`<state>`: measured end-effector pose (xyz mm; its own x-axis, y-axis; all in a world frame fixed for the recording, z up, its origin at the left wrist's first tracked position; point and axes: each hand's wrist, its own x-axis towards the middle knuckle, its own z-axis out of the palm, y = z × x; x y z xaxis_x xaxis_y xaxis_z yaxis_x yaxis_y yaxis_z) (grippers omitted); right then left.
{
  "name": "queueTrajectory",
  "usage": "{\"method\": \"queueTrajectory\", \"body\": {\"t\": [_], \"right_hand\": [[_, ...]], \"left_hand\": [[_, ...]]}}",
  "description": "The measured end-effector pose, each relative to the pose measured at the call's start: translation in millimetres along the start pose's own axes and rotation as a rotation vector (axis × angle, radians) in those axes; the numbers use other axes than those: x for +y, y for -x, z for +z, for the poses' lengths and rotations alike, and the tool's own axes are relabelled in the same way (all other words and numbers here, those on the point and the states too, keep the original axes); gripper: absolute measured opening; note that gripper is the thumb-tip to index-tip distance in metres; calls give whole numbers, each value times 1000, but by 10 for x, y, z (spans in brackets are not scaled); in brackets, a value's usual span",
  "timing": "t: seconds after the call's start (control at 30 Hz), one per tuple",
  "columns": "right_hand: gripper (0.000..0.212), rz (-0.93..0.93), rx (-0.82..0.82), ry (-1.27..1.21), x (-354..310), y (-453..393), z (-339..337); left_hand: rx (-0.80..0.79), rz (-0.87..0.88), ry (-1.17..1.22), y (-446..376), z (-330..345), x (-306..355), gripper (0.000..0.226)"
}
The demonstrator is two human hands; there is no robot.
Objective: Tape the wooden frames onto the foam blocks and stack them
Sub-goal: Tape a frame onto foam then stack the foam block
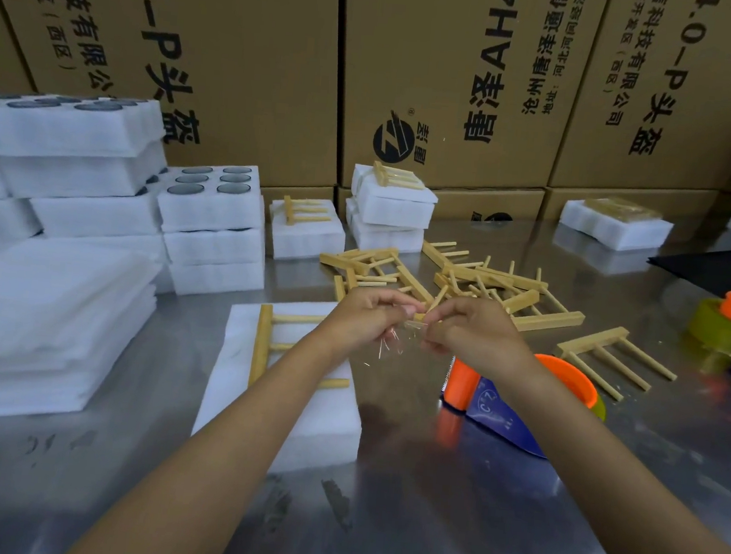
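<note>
Both hands meet above the far edge of the foam block [299, 408] that lies on the steel counter [445, 504]. The left hand [362, 320] and the right hand [471, 330] each pinch an end of a short strip of clear tape [398, 339], fingers curled around it, the strip stretched and crinkled between them. On the foam block rests a wooden frame [263, 340], its long bar toward the block's left edge and its prongs running under the left forearm. Just right of the block stands an orange tape dispenser [520, 405]. Beyond the block lies a loose pile of frames [465, 281], and farther back a two-high stack of taped blocks [389, 210]. Left of the block sit flat foam sheets [42, 315].
</note>
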<state>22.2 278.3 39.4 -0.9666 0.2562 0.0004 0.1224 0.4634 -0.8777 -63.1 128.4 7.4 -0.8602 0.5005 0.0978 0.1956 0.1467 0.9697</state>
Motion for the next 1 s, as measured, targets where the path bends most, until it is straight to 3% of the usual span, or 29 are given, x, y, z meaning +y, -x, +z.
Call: {"method": "queueTrajectory", "body": {"t": [0.17,0.4,0.53,0.87,1.0], "right_hand": [[8,-22,57,4,11,12,-3],[7,-94,121,86,101,-20,46],[19,-154,163,115,142,-23,127],[16,-213,185,207,178,-12,112],[19,-202,182,190,186,6,102]], "left_hand": [[37,-51,6,8,1,28,21],[-37,-189,-96,-35,25,71,44],[-59,-222,-151,-57,0,80,44],[-41,-241,-99,-51,12,73,37],[52,-242,5,-54,-7,57,25]]}}
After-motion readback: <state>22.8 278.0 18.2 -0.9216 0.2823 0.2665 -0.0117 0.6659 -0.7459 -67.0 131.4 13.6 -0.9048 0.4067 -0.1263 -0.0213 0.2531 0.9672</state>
